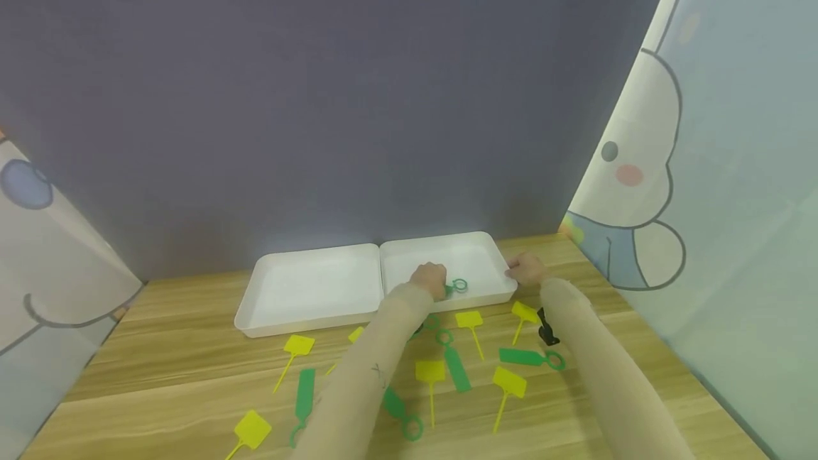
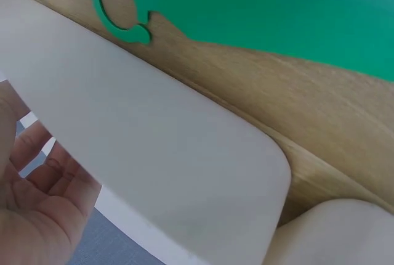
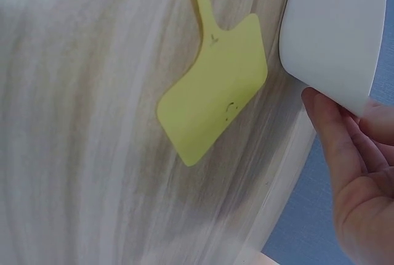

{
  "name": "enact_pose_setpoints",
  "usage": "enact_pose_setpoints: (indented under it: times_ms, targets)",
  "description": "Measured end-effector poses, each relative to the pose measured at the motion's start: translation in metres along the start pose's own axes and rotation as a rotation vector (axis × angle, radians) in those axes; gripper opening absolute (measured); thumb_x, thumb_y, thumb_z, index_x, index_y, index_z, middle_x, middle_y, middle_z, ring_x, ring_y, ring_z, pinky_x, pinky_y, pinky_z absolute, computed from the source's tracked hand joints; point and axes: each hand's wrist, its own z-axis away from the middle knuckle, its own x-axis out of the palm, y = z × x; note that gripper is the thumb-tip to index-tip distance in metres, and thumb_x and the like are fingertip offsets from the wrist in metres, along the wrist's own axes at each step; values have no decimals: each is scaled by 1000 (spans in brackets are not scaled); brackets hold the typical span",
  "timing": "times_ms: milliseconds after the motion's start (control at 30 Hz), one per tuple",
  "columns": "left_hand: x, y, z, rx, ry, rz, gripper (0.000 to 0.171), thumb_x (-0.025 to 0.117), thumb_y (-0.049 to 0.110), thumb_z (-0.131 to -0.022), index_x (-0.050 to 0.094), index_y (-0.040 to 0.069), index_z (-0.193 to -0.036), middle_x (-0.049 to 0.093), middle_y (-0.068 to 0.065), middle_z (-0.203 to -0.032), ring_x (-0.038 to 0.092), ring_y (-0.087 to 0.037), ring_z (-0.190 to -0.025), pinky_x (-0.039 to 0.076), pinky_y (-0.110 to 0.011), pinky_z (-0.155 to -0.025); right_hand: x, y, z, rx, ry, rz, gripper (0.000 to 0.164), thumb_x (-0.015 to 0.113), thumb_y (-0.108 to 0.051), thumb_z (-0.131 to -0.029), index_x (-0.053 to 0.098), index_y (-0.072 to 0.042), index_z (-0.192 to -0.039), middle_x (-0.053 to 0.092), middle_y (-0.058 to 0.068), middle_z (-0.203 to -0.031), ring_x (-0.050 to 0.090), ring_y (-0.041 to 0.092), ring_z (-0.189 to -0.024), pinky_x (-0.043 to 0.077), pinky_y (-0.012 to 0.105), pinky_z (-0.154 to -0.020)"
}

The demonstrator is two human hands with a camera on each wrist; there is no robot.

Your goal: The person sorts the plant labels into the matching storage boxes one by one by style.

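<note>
My left hand reaches into the right white tray, right beside a green ring-ended tag lying in it. In the left wrist view the fingers are bent behind the tray's side wall, which hides their tips; I cannot tell whether they hold the tag. At the tray's right end, my right hand grips the wall, with thumb and fingers on either side of the corner in the right wrist view. A yellow tag with a thin stem lies near this hand.
A second white tray stands against the first on the left. In front lie several yellow stemmed tags and several green ring-ended tags on the wooden table. A dark panel rises behind the trays.
</note>
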Motion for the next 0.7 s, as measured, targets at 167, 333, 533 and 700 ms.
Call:
enact_pose_setpoints:
  times_ms: [167,333,533,700]
  targets:
    - [3,-1,-5,-4,14,-14,20,65,16,-83,64,7,-101,69,-7,-93,65,-19,-83,55,-30,-76,1,-1,0,25,-9,0,32,51,-6,-90,55,13,-115,58,29,-114,57,36,-100,47,47,-91]
    - [4,1,-4,-5,15,-33,22,66,15,-82,63,6,-102,68,-7,-96,65,-20,-86,55,-29,-77,0,-2,3,34,-16,-14,32,50,-6,-91,55,12,-116,58,29,-116,56,36,-102,45,47,-93]
    - [6,3,-4,14,22,-51,24,66,14,-82,63,6,-105,68,-6,-101,65,-20,-91,54,-28,-79,-2,-1,6,35,-19,-38,32,50,-4,-90,54,13,-117,57,30,-116,55,36,-102,45,48,-93]
    - [6,2,-8,15,26,-51,24,66,16,-82,63,7,-104,68,-6,-98,65,-19,-88,54,-28,-78,-2,1,2,1,-4,-20,30,51,-3,-89,56,14,-112,59,30,-111,57,34,-95,48,46,-88]
